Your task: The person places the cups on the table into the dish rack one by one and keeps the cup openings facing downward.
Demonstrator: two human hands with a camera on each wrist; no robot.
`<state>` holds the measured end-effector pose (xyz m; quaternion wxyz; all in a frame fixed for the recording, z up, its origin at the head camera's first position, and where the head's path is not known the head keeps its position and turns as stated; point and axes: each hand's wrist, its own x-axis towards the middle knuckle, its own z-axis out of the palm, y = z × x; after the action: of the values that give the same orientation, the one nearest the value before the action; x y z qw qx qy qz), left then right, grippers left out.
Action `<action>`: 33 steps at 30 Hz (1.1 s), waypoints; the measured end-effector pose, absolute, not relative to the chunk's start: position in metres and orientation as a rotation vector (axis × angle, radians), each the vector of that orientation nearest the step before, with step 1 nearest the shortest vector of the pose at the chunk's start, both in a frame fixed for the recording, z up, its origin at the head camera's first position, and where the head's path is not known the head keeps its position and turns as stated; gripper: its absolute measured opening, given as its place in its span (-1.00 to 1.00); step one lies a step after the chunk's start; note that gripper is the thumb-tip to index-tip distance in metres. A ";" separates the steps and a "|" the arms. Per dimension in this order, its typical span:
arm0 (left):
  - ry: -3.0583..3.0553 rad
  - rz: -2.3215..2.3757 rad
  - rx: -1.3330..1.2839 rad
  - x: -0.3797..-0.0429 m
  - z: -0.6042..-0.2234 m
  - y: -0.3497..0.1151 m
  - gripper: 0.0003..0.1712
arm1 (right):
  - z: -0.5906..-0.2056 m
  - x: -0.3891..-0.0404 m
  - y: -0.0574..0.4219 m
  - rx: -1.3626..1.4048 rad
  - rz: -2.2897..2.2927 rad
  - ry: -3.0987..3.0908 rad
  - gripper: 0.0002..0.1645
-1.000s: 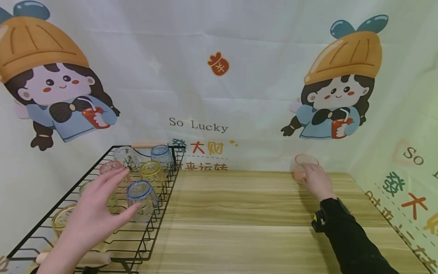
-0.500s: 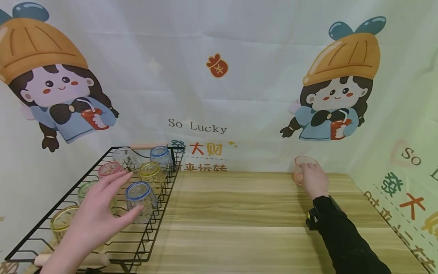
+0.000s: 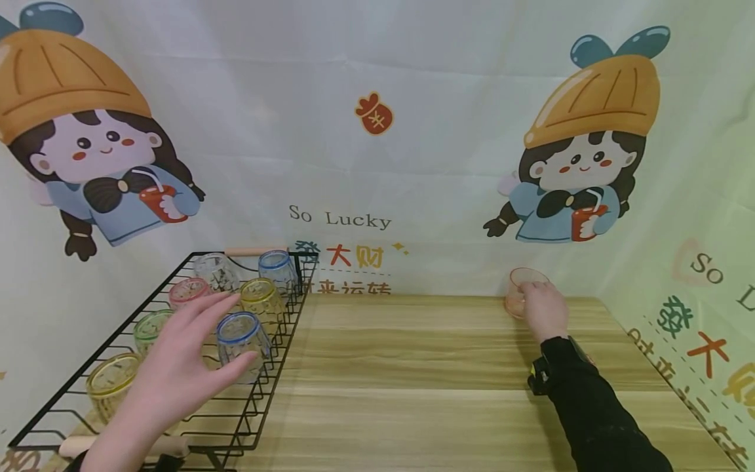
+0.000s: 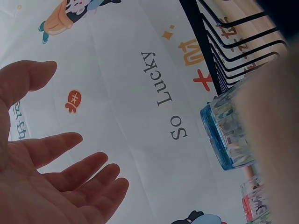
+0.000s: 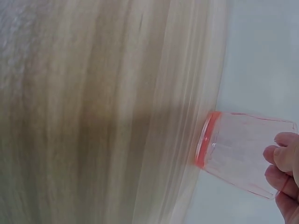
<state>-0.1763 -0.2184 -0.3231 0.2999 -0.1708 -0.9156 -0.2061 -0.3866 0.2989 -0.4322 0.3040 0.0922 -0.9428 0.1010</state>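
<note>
A clear pink glass [image 3: 516, 298] stands upright at the back right of the wooden table. My right hand [image 3: 544, 311] grips it by its upper side; in the right wrist view the fingers [image 5: 283, 156] lie against its wall, and its red base [image 5: 206, 140] is on or just over the tabletop. Over the rack [image 3: 194, 414] on the left hovers my left hand [image 3: 179, 360], fingers spread, holding nothing. Close by its thumb is a blue-rimmed glass [image 3: 244, 347]. The left wrist view shows that palm [image 4: 56, 182] with nothing in it.
Several upside-down glasses sit on the black wire rack, among them a yellow one [image 3: 262, 305], a green one [image 3: 152, 328] and a pink one [image 3: 190, 290]. A printed cloth [image 3: 436, 164] hangs behind the table [image 3: 401, 367].
My left hand has shifted slightly to the right over the rack. The right hand has moved a little left but still holds the pink glass in nearly the same spot.
</note>
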 end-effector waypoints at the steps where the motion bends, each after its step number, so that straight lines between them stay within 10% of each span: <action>1: -2.433 -0.549 -0.453 -0.176 -0.323 -0.218 -0.05 | -0.432 -0.386 0.300 0.239 0.281 -2.505 -0.85; 33: -2.358 -0.535 -0.606 -0.186 -0.308 -0.190 -0.06 | -0.402 -0.345 0.274 0.321 0.538 -2.411 -0.83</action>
<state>-0.1860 -0.1896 -0.3084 0.3189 -0.2306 -0.8965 -0.2034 -0.3454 0.2737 -0.4023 0.3194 0.1222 -0.9171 0.2048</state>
